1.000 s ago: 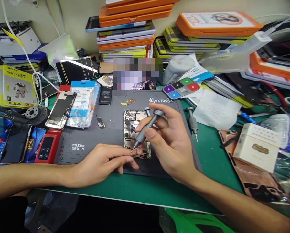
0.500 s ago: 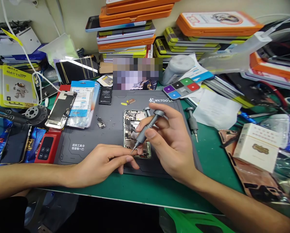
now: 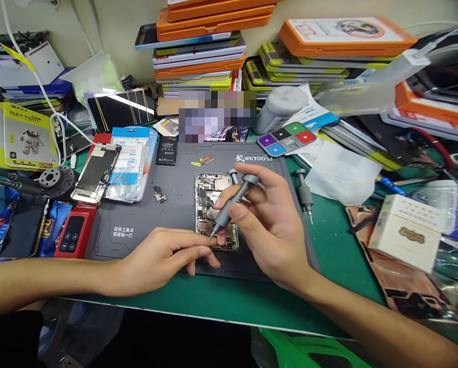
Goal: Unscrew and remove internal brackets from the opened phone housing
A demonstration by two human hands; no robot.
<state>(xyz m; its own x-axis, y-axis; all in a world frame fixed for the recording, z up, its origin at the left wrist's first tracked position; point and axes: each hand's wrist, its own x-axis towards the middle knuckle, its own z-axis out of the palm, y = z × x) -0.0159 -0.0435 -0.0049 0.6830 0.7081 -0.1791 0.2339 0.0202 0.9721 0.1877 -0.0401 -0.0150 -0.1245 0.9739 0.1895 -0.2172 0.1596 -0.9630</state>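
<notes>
A grey precision screwdriver (image 3: 223, 215) slants down to the left, held in the curled fingers and thumb of my right hand (image 3: 271, 225). Its thin tip meets the thumb and forefinger of my left hand (image 3: 171, 255), which are pinched together; whatever lies between them is too small to make out. Under my hands lies an opened phone (image 3: 203, 204) with its inner parts bare, partly hidden by my right fingers. The phone rests on a dark grey work mat (image 3: 137, 214). Beyond it is the top of a second screwdriver (image 3: 233, 174), mostly covered.
Another screwdriver (image 3: 304, 194) lies right of the mat. A battery (image 3: 167, 151) and a small metal part (image 3: 160, 194) sit on the mat's left. A detached phone screen (image 3: 95, 171) and a red device (image 3: 75, 232) stand further left. Stacked orange boxes (image 3: 213, 23) line the back.
</notes>
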